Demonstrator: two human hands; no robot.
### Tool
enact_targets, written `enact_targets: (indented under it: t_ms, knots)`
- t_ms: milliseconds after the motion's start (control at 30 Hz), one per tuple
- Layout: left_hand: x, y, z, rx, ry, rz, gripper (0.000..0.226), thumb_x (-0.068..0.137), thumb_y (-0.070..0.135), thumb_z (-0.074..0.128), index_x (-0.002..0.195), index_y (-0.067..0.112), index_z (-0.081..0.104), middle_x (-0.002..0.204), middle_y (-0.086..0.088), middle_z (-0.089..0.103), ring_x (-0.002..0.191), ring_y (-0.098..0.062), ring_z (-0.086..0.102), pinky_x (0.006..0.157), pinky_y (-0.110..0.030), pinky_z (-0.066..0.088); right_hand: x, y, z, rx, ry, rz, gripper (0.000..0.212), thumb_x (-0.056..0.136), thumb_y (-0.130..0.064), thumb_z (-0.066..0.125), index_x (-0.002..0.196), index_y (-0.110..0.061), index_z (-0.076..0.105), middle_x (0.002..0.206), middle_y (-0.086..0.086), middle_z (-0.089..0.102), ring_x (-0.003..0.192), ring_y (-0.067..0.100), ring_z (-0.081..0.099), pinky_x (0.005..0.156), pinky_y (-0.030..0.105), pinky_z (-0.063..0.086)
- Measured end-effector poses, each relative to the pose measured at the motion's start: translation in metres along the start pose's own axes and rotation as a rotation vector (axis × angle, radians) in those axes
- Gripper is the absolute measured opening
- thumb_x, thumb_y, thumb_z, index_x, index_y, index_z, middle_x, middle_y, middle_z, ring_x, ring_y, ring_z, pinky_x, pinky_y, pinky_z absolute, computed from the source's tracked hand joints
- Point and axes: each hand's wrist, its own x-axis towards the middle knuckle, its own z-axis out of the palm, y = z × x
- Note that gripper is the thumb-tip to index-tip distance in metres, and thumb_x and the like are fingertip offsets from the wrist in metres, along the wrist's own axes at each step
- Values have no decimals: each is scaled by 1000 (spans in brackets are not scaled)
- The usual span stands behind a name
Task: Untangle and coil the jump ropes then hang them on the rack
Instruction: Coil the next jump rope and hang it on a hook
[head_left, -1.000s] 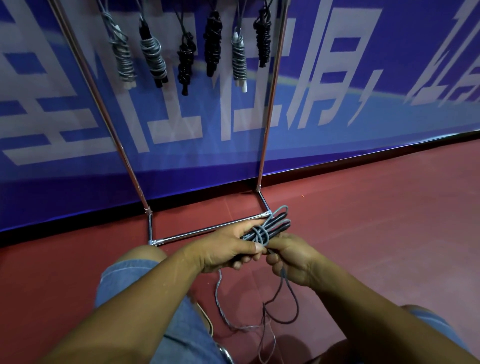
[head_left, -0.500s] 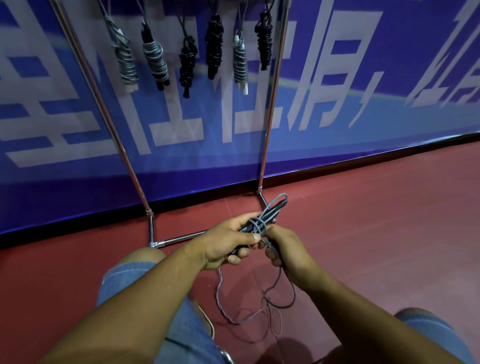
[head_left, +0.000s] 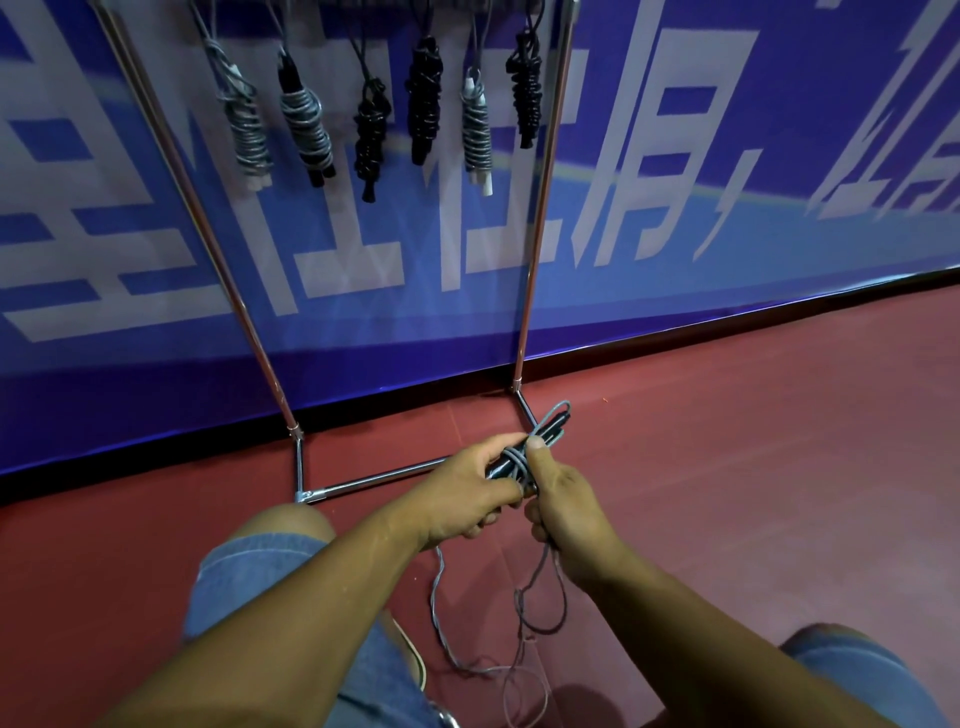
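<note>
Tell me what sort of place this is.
Probably a sports hall or gym: a red sports floor, a blue banner with big white characters along the wall, and a metal rack hung with coiled jump ropes.

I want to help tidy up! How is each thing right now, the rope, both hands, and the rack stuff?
Grey jump rope: partly coiled into a bundle, tail hanging loose.
Left hand: grips the bundle.
Right hand: holds the rope, thumb on the wraps.
Hung ropes: six, coiled, hanging.
Rack: standing upright.
</note>
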Motion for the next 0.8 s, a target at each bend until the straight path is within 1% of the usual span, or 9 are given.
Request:
enact_targets:
  t_ms: [200, 300, 333, 367, 400, 467, 533, 667, 800]
  knots:
    - [-2, 1, 2, -71, 46, -29, 55, 91, 6, 47, 114, 53, 63, 81, -8, 58, 50, -14, 37, 46, -20, 23, -6, 2, 5, 101, -58, 37, 41, 107, -46, 43, 87, -15, 60, 64, -2, 47, 49, 8, 27, 48, 26, 19]
    - [-5, -2, 2, -98, 63, -23, 34, 96, 29, 52, 101, 59, 67, 78, -5, 59, 49, -14, 38, 47, -19, 23, -6, 0, 6, 90, -63, 48, 41, 105, -46, 46, 85, -14, 59, 65, 0, 48, 48, 7, 27, 47, 26, 18]
    - [-4, -3, 3, -103, 76, -14, 20, 100, 41, 53, 103, 54, 67, 77, -4, 58, 49, -14, 38, 47, -19, 24, -6, -1, 7, 81, -54, 49, 42, 104, -49, 47, 85, -13, 57, 66, 1, 48, 49, 8, 27, 48, 26, 19]
    - [-3, -3, 3, -99, 102, -3, 18, 103, 51, 50, 105, 46, 67, 75, -4, 58, 48, -14, 38, 46, -19, 25, -6, -1, 7, 68, -43, 48, 44, 103, -52, 48, 84, -13, 56, 66, 1, 48, 49, 8, 27, 48, 27, 19]
    - [-2, -5, 4, -74, 137, 9, 31, 105, 57, 44, 104, 36, 66, 72, -3, 58, 46, -13, 37, 46, -18, 25, -5, -2, 8, 50, -37, 45, 45, 102, -54, 49, 82, -14, 55, 65, 1, 49, 49, 9, 27, 48, 28, 20]
    - [1, -5, 8, -41, 230, 47, 42, 107, 54, 40, 100, 20, 64, 66, -3, 57, 42, -12, 35, 42, -16, 25, -5, -2, 11, 3, -37, 40, 47, 100, -56, 50, 76, -16, 55, 68, 2, 49, 51, 9, 26, 49, 29, 20]
    - [3, -3, 10, -16, 291, 61, 38, 109, 41, 41, 100, 12, 64, 63, -5, 54, 37, -7, 36, 38, -15, 26, -4, 0, 13, -31, -30, 30, 46, 101, -55, 50, 75, -16, 55, 72, 5, 46, 52, 9, 25, 49, 29, 20]
    - [3, -4, 5, 9, 292, 39, 23, 110, 29, 43, 100, 23, 63, 64, -4, 55, 38, -9, 35, 37, -16, 26, -2, 0, 14, -80, -21, -4, 42, 100, -44, 54, 69, -16, 56, 67, 6, 44, 49, 9, 26, 48, 28, 21]
    - [5, -10, -5, 27, 320, 16, 23, 109, 23, 42, 97, 19, 61, 70, -11, 60, 38, -11, 38, 36, -17, 27, 1, -3, 18, -96, -30, -19, 33, 98, -30, 56, 68, -16, 57, 69, 9, 44, 49, 10, 26, 48, 28, 20]
